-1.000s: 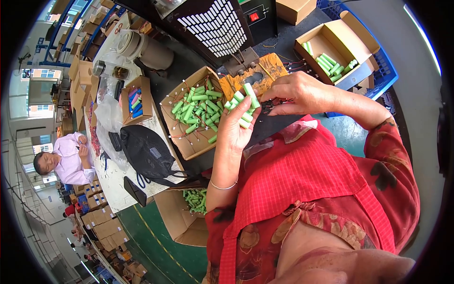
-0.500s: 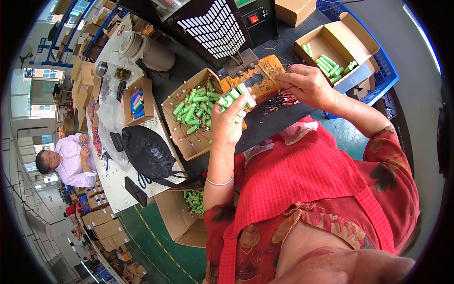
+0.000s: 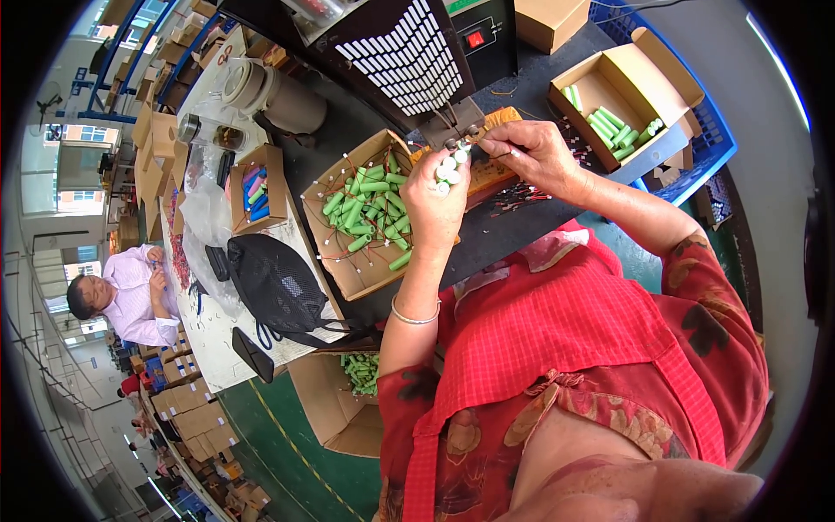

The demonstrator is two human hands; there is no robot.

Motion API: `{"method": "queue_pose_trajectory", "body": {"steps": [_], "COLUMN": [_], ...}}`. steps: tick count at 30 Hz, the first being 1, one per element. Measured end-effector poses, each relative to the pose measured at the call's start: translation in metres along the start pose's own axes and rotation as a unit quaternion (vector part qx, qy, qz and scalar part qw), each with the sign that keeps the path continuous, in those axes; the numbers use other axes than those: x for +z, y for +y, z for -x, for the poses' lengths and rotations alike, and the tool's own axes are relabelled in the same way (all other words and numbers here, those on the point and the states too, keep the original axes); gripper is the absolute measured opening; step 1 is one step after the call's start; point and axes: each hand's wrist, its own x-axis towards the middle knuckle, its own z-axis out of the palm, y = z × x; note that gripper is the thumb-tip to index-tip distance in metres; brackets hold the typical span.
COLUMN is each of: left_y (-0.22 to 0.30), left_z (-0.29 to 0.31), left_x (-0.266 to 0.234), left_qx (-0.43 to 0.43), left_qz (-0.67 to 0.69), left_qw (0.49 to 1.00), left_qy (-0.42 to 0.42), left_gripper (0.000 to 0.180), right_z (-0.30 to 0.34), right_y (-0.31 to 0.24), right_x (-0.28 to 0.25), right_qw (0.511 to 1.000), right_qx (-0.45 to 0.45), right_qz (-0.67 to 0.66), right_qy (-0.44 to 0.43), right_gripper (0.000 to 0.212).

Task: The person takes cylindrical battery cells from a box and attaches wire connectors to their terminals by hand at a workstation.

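Observation:
My left hand [image 3: 432, 204] is closed round several green battery cells [image 3: 448, 174], their pale ends turned up toward me. It holds them right below the metal tips [image 3: 450, 139] of a black machine [image 3: 404, 65] with a slotted panel. Close beside it on the right, my right hand [image 3: 541, 157] pinches a thin wire lead [image 3: 499, 156] against the cells; the exact contact is hidden by the fingers. Beneath both hands lies an orange block [image 3: 503, 116], partly covered. A bunch of red and black wire leads [image 3: 522, 198] rests just below my right hand.
An open carton [image 3: 365, 285] of wired green cells stands left of my left hand. Another carton [image 3: 584, 76] with green cells sits at the right, near a blue crate [image 3: 718, 143]. Further left are a black mesh bag [image 3: 277, 283] and a seated person [image 3: 130, 296].
My left hand has turned and moved up with the cells, bringing them under the machine's tips. My right hand has shifted left toward them. One green cell now lies low in the left carton.

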Motion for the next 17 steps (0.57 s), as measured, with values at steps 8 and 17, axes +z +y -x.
{"method": "queue_pose_trajectory", "body": {"steps": [8, 17], "left_y": [-0.007, -0.027], "left_z": [-0.005, 0.009], "left_x": [0.003, -0.065], "left_qx": [0.081, -0.159], "left_qz": [-0.033, 0.100], "left_qw": [0.996, 0.972], "left_qy": [0.026, 0.138], "left_gripper": [0.019, 0.028], "right_z": [-0.008, -0.028], "right_y": [-0.001, 0.062], "right_x": [0.002, -0.050], "right_qw": [0.999, 0.965], "right_qx": [0.044, -0.079], "right_qz": [0.000, 0.235], "right_qy": [-0.031, -0.090], "right_gripper": [0.015, 0.010]}}
